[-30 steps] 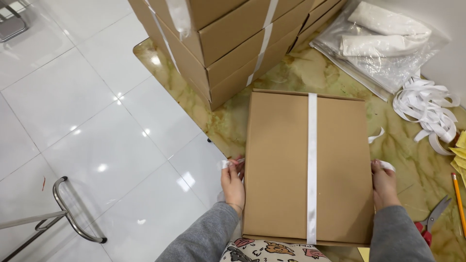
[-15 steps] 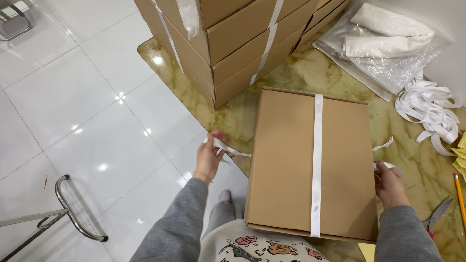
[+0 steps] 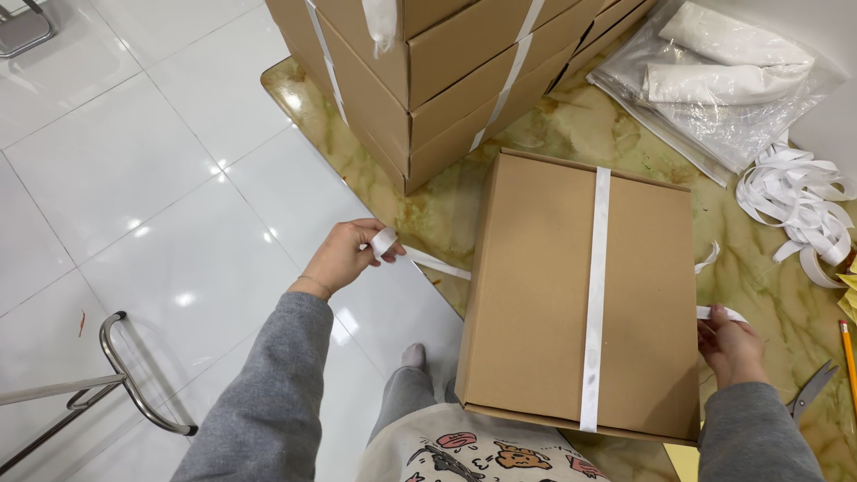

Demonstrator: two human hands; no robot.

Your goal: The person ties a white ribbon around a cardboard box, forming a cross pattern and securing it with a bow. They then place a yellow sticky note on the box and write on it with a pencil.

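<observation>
The flat cardboard box (image 3: 580,290) lay on the marble table (image 3: 768,295). The left hand (image 3: 344,254) pinched a white strap (image 3: 420,257) pulled out sideways; the right hand (image 3: 730,344) pinched its other end beside the box.

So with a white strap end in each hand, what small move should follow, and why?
Probably bring the left hand up over the flat cardboard box toward the right hand. The white strap appears to run under the box, its ends out at both sides, while only the lengthwise band crosses the top.
</observation>
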